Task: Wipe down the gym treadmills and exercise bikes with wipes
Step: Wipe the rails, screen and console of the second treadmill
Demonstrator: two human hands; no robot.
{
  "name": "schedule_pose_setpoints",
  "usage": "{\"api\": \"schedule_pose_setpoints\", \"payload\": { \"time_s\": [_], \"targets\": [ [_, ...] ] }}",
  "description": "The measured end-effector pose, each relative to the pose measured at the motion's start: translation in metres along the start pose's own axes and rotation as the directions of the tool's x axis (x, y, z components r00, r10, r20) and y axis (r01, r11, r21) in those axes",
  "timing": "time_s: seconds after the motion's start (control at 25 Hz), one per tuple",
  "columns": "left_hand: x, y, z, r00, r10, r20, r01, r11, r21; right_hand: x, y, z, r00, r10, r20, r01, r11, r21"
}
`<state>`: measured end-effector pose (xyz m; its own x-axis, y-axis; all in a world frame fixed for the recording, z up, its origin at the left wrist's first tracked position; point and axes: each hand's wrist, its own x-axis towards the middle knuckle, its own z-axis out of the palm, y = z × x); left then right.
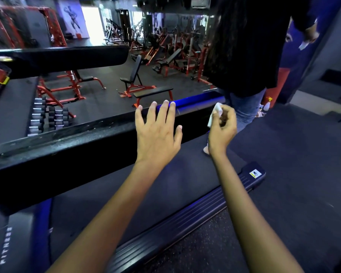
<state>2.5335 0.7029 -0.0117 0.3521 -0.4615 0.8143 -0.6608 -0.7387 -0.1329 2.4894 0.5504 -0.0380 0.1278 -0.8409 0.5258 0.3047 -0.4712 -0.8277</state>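
The person is standing beside a treadmill [165, 194] and both bare arms are reaching forward over it. The treadmill is looking dark: its belt is a matte black surface, the side rail [185, 219] next to it is black with long ribs and is catching a blue shine, and a small white and yellow sticker is sitting near the rail's far end. A thick black handrail [67, 146] is crossing the view from lower left to upper right, with a dusty, slightly speckled top and a blue reflection at its far tip.

The left hand [158, 133] is lying flat with its fingers straight and spread apart, the fingertips resting at the far edge of the handrail; it is holding nothing. The right hand [221, 131] is hanging just beside the handrail's far end, above the belt, with its fingers curled and pinching a wipe [215, 113]. The wipe is white, crumpled and folded, and only a part is sticking out above and to the left of the fingers. The two hands are near each other but not touching.

In the mirror [106, 36] behind the handrail, red and black gym benches [152, 91] and a row of dumbbells [47, 119] are showing, and also a reflection of a person in a dark top and jeans.
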Motion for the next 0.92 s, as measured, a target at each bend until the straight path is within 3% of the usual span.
{"api": "schedule_pose_setpoints", "payload": {
  "time_s": [0.08,0.2,0.32,0.4,0.56,0.72,0.92],
  "targets": [
    [-0.001,0.001,0.003,1.000,0.000,-0.012,0.000,1.000,0.028,-0.010,0.001,0.001,0.996,-0.078,0.051,0.079,0.997,-0.017],
    [-0.002,0.002,0.008,0.999,0.013,-0.034,-0.011,0.999,0.046,-0.028,0.019,-0.005,0.991,-0.056,0.125,0.060,0.998,-0.030],
    [-0.004,0.003,0.010,0.999,0.012,-0.047,-0.010,0.999,0.039,-0.003,0.019,-0.006,0.999,0.036,0.020,-0.036,0.999,0.002],
    [-0.004,0.003,0.010,0.999,0.007,-0.039,-0.006,0.999,0.040,0.016,0.007,-0.002,0.999,0.015,-0.033,-0.016,1.000,-0.005],
    [-0.004,0.005,0.008,1.000,0.009,-0.027,-0.008,0.999,0.035,0.008,0.011,-0.003,0.998,-0.041,-0.039,0.040,0.999,-0.019],
    [-0.005,0.002,0.005,0.999,0.036,-0.008,-0.036,0.999,0.015,-0.016,0.028,0.000,0.994,0.086,-0.071,-0.083,0.995,0.054],
    [-0.006,-0.004,-0.001,0.996,0.082,0.040,-0.082,0.996,-0.018,-0.079,0.018,0.007,0.992,-0.001,0.129,0.001,1.000,0.000]
  ]
}}
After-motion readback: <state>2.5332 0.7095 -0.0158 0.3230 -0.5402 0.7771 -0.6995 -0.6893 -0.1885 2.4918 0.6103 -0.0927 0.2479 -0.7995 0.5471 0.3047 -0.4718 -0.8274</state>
